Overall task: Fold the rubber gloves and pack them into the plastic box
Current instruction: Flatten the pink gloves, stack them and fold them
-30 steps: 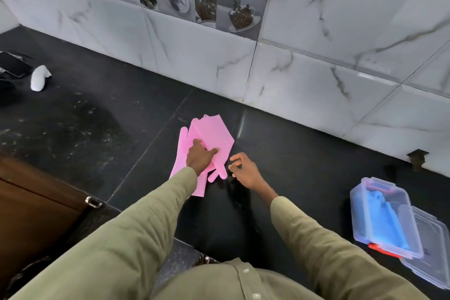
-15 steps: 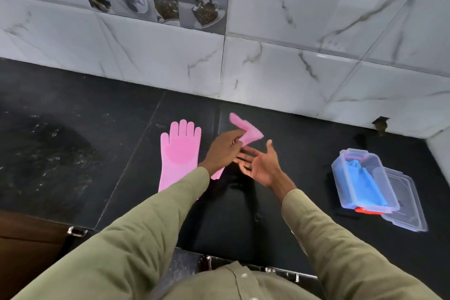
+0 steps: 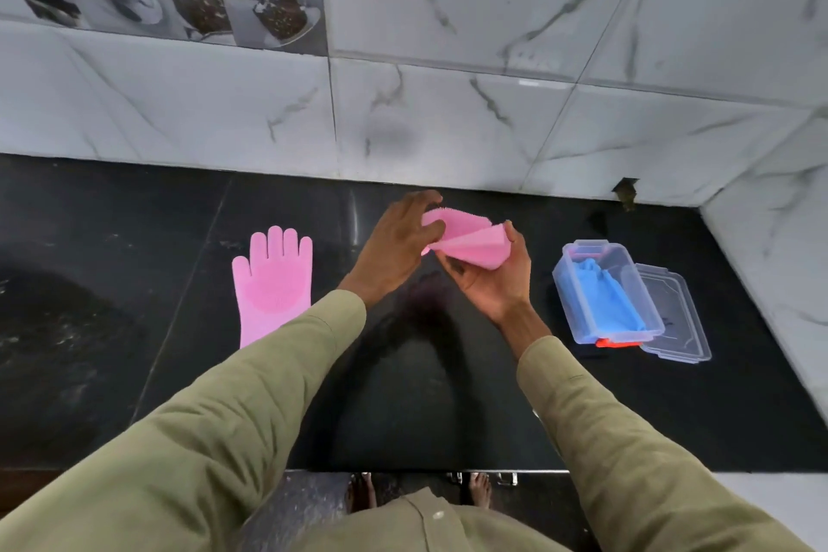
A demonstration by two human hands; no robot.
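Both hands now grip one pink glove (image 3: 466, 244) above the counter (image 3: 425, 394): the left hand (image 3: 394, 244) pinches its 9 o'clock end, and the right hand (image 3: 495, 282) cups it from beneath, fingers curled around it. Half a second ago the right palm was open and empty. The fold looks nearly done. The second glove (image 3: 271, 282) lies flat at 9 o'clock. The plastic box (image 3: 605, 298), open at 3 o'clock, already holds blue gloves (image 3: 605, 296).

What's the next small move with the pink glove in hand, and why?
Probably carry the folded pink glove right and lay it in the open plastic box. Both the left hand and right hand grip it, it looks folded small, and the box, lid off, holds only blue gloves.
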